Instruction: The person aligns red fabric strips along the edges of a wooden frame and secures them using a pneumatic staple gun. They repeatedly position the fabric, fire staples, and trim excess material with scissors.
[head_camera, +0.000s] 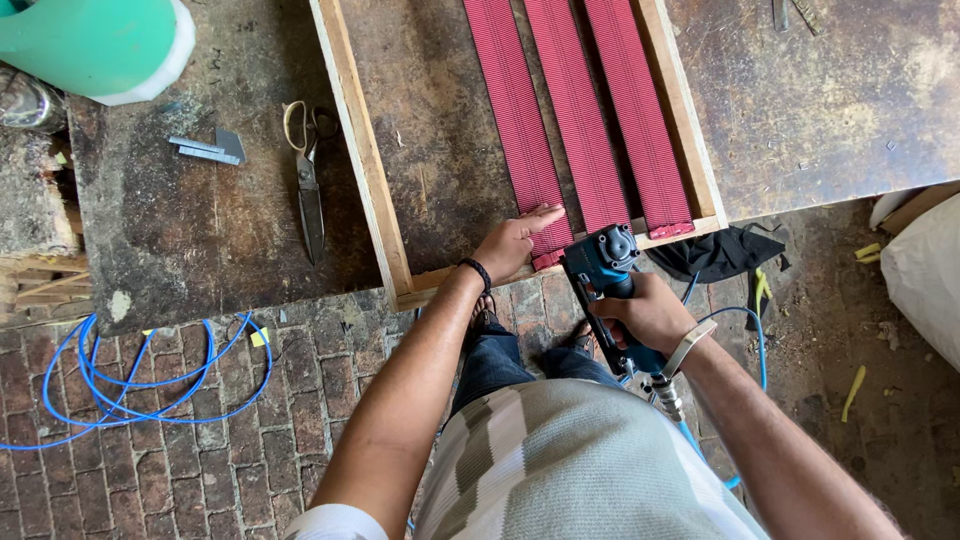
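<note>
Far left, scissors (308, 180) lie on the worktop (190, 230) beside the wooden frame (365, 165). Your left hand (512, 242) presses flat, fingers spread, on the end of the leftmost red webbing strap (520, 125). Your right hand (650, 312) is clenched around the blue pneumatic stapler (605, 262), whose nose seems to touch the frame's near rail.

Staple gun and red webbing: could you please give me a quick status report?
Left hand flat on left red strap. Right hand gripping blue staple gun, nose at the wooden frame edge. Nothing blocking it.
</note>
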